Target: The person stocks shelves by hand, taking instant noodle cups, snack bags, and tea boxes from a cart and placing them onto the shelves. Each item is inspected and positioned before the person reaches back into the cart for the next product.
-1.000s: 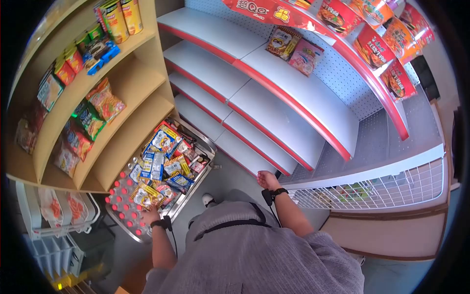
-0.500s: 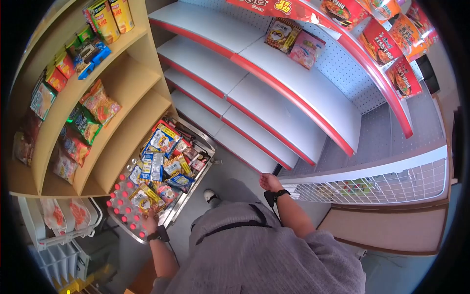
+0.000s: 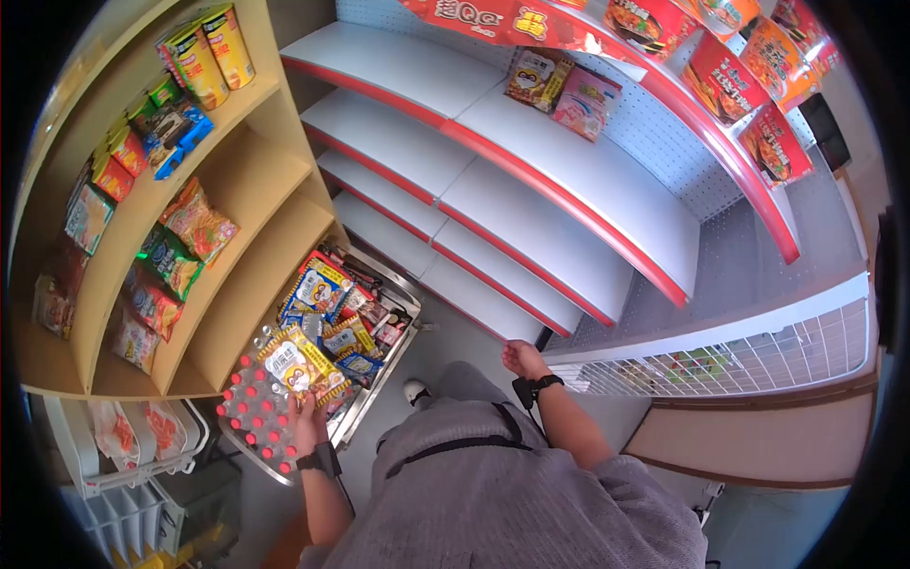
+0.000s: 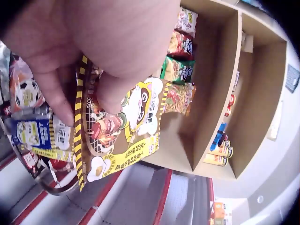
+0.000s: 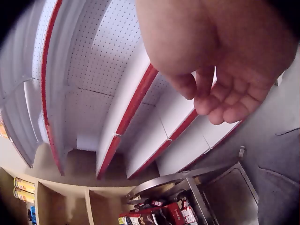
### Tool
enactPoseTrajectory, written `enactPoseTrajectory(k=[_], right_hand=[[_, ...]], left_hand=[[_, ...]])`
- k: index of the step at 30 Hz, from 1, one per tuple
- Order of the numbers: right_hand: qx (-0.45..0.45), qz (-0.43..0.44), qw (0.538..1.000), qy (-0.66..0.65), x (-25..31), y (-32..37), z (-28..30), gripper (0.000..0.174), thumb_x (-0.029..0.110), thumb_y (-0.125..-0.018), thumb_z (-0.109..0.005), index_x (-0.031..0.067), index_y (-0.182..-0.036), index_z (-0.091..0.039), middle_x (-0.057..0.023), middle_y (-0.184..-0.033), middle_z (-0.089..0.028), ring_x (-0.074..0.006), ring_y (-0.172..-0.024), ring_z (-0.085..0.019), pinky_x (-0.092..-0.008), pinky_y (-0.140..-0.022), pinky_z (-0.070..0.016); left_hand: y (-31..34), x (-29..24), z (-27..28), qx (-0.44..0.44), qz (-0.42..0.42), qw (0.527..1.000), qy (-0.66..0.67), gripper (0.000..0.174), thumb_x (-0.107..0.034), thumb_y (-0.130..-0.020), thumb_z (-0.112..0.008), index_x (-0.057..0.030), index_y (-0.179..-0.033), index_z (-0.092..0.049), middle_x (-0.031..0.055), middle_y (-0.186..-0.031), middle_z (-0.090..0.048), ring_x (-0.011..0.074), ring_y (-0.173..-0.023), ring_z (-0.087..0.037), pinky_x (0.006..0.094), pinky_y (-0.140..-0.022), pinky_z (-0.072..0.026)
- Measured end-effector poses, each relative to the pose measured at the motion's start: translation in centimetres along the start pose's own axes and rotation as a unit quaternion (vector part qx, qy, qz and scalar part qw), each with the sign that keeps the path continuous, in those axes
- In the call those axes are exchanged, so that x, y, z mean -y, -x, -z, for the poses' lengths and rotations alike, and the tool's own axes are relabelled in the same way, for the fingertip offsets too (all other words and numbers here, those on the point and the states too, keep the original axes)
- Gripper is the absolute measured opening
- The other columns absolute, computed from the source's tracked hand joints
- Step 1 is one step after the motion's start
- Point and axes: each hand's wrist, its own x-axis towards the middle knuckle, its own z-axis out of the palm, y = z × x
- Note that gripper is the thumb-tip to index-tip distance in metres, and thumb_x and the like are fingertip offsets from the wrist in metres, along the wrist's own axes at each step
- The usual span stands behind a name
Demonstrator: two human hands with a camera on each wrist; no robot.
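My left hand (image 3: 307, 429) pinches the edge of a yellow-and-brown snack bag (image 3: 296, 360) with a cartoon raccoon on its front. In the left wrist view the thumb lies across the bag's face and the fingers are behind its striped edge. The bag is held over a metal cart (image 3: 381, 379) heaped with snack packets, such as a blue-and-yellow packet (image 3: 320, 289). Beside them stand several clear bottles (image 3: 256, 403) with red caps. My right hand (image 3: 521, 360) hangs near the lower shelves with loosely curled fingers, and holds nothing in the right wrist view.
At the left, a wooden shelf unit (image 3: 258, 223) bears snack bags and yellow cans (image 3: 227, 47). Ahead are white shelves (image 3: 540, 204) with red edges, two packets on the upper one. Red noodle tubs (image 3: 725, 81) stand upper right, above a white wire basket (image 3: 758, 351).
My left hand has taken hold of the yellow-and-brown snack bag and raised it from the heap in the cart. My right hand stays almost where it was, loosely curled.
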Motion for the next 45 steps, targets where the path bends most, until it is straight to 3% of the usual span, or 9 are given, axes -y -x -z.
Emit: enactPoseTrajectory(k=[13, 18, 22, 25, 27, 33, 39, 42, 45], right_hand=[[0.070, 0.126, 0.979, 0.147, 7.1, 7.5, -6.8, 0.016, 0.020, -0.101, -0.059, 0.0082, -0.111, -0.062, -0.0048, -0.098, -0.067, -0.0152, -0.090, -0.066, -0.0282, -0.080, -0.0535], [0.310, 0.366, 0.842, 0.245, 13.4, 14.9, -15.6, 0.027, 0.007, -0.099, -0.062, 0.0041, -0.126, -0.056, -0.0071, -0.118, -0.066, -0.0171, -0.106, -0.065, -0.0324, -0.087, -0.0540], [0.311, 0.433, 0.744, 0.403, 18.4, 19.4, -19.0, 0.051, 0.004, -0.090, -0.069, 0.0120, -0.138, -0.055, -0.0093, -0.118, -0.066, -0.0218, -0.105, -0.066, -0.0337, -0.085, -0.0534], [0.313, 0.471, 0.668, 0.483, 20.1, 17.7, -19.0, 0.046, 0.004, -0.088, -0.071, 0.0129, -0.132, -0.062, -0.0122, -0.116, -0.066, -0.0248, -0.102, -0.067, -0.0331, -0.084, -0.0530], [0.317, 0.420, 0.706, 0.474, 22.2, 17.4, -19.6, 0.038, 0.004, -0.087, -0.071, 0.0125, -0.124, -0.068, -0.0141, -0.112, -0.067, -0.0266, -0.100, -0.067, -0.0330, -0.082, -0.0526], [0.140, 0.525, 0.705, 0.456, 35.9, 15.1, -18.2, 0.029, 0.003, -0.088, -0.072, 0.0083, -0.116, -0.072, -0.0089, -0.117, -0.070, -0.0166, -0.097, -0.067, -0.0309, -0.085, -0.0540], [-0.015, 0.584, 0.689, 0.429, 51.0, 4.0, -16.0, 0.029, 0.013, -0.085, -0.078, 0.0071, -0.113, -0.071, -0.0051, -0.106, -0.072, -0.0158, -0.095, -0.067, -0.0306, -0.084, -0.0522], [-0.126, 0.660, 0.554, 0.492, 54.9, -1.9, -15.4, 0.027, 0.020, -0.075, -0.081, 0.0143, -0.100, -0.072, -0.0165, -0.111, -0.064, -0.0359, -0.106, -0.061, -0.0456, -0.093, -0.0486], [-0.155, 0.676, 0.505, 0.515, 56.1, -4.6, -15.9, 0.029, 0.019, -0.079, -0.078, 0.0094, -0.105, -0.072, -0.0136, -0.105, -0.072, -0.0281, -0.102, -0.068, -0.0395, -0.091, -0.0508]], left_hand=[[-0.2, -1.7, -15.1, 0.230, 0.049, 0.971, -0.041, 0.058, 0.003, -0.096, -0.058, -0.0084, -0.150, -0.038, 0.0080, -0.138, -0.056, 0.0220, -0.117, -0.063, 0.0404, -0.097, -0.0559], [1.1, 0.8, -19.9, 0.290, 0.097, 0.950, -0.065, 0.054, 0.002, -0.097, -0.060, -0.0057, -0.148, -0.041, 0.0072, -0.137, -0.058, 0.0173, -0.122, -0.060, 0.0339, -0.100, -0.0522], [2.0, 0.9, -23.5, 0.337, 0.138, 0.930, -0.057, 0.052, -0.002, -0.099, -0.061, -0.0036, -0.147, -0.041, 0.0060, -0.135, -0.059, 0.0161, -0.121, -0.060, 0.0337, -0.100, -0.0522], [1.6, 0.7, -25.9, 0.336, 0.123, 0.932, -0.050, 0.050, -0.002, -0.099, -0.060, -0.0035, -0.146, -0.042, 0.0061, -0.135, -0.059, 0.0158, -0.121, -0.060, 0.0350, -0.099, -0.0529], [0.5, 1.0, -27.0, 0.350, 0.104, 0.929, -0.057, 0.047, -0.005, -0.101, -0.058, -0.0036, -0.146, -0.042, 0.0084, -0.137, -0.058, 0.0185, -0.123, -0.060, 0.0358, -0.100, -0.0530], [-0.8, -0.2, -31.0, 0.356, 0.087, 0.929, -0.051, 0.037, -0.029, -0.108, -0.048, -0.0025, -0.134, -0.049, 0.0189, -0.128, -0.064, 0.0287, -0.117, -0.066, 0.0362, -0.096, -0.0554], [-2.2, 0.8, -29.5, 0.256, 0.072, 0.963, -0.039, 0.026, -0.020, -0.108, -0.045, -0.0022, -0.124, -0.055, 0.0160, -0.120, -0.067, 0.0259, -0.110, -0.068, 0.0348, -0.092, -0.0553], [-2.2, 2.6, -27.8, 0.198, 0.069, 0.976, -0.053, 0.025, -0.021, -0.108, -0.046, -0.0033, -0.123, -0.056, 0.0143, -0.117, -0.067, 0.0242, -0.107, -0.068, 0.0329, -0.089, -0.0547], [-2.1, 4.1, -26.2, 0.156, 0.070, 0.984, -0.039, 0.025, -0.023, -0.107, -0.048, -0.0047, -0.122, -0.057, 0.0125, -0.116, -0.068, 0.0223, -0.105, -0.068, 0.0317, -0.087, -0.0540]])
